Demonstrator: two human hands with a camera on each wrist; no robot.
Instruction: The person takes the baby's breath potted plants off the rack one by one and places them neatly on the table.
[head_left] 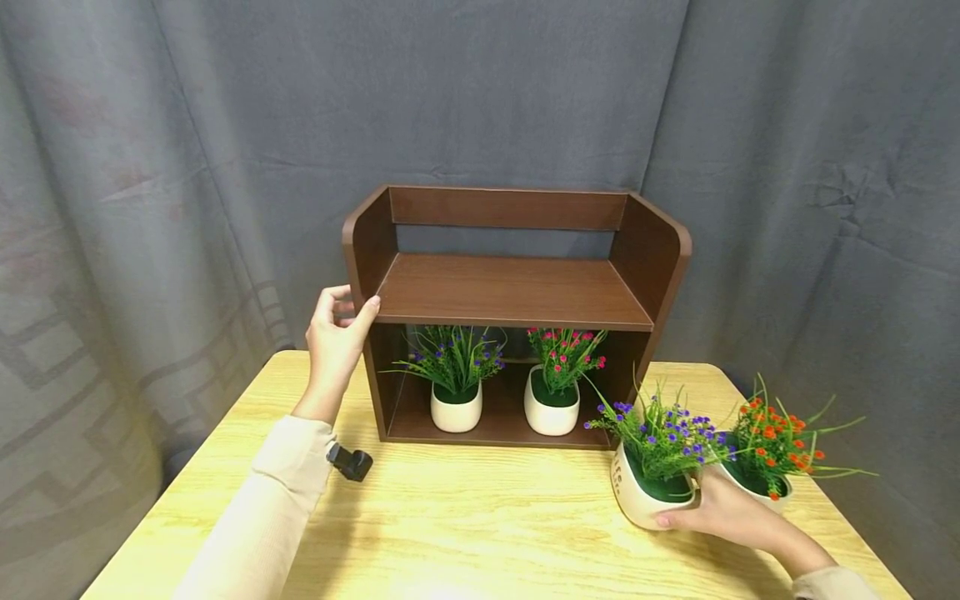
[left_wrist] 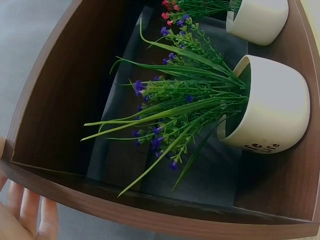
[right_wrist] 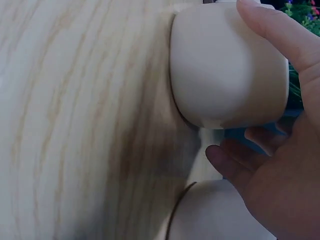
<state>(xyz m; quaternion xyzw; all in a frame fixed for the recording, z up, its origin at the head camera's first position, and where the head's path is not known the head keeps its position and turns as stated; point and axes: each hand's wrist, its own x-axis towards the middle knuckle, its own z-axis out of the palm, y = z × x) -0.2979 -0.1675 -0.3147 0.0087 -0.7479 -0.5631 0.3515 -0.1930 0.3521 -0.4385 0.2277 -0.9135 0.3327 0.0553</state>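
My left hand (head_left: 335, 340) grips the left side panel of a brown two-tier wooden shelf (head_left: 517, 287), thumb at the front edge and fingers outside. My right hand (head_left: 723, 510) holds a white pot of purple artificial flowers (head_left: 651, 492) on the table, right of the shelf's front. In the right wrist view its thumb lies on the pot (right_wrist: 225, 65), with fingers curled by the pot's side; some fingertips stand apart from it. Close behind that hand is a pot of orange flowers (head_left: 772, 446), partly hidden.
On the lower tier stand a white pot of purple flowers (head_left: 456, 408), left, and one of pink flowers (head_left: 552, 404), right. The shelf rests on a light wooden table (head_left: 465, 517). Grey curtains (head_left: 517, 92) hang behind. A black wrist camera (head_left: 350, 462) sits on my left sleeve.
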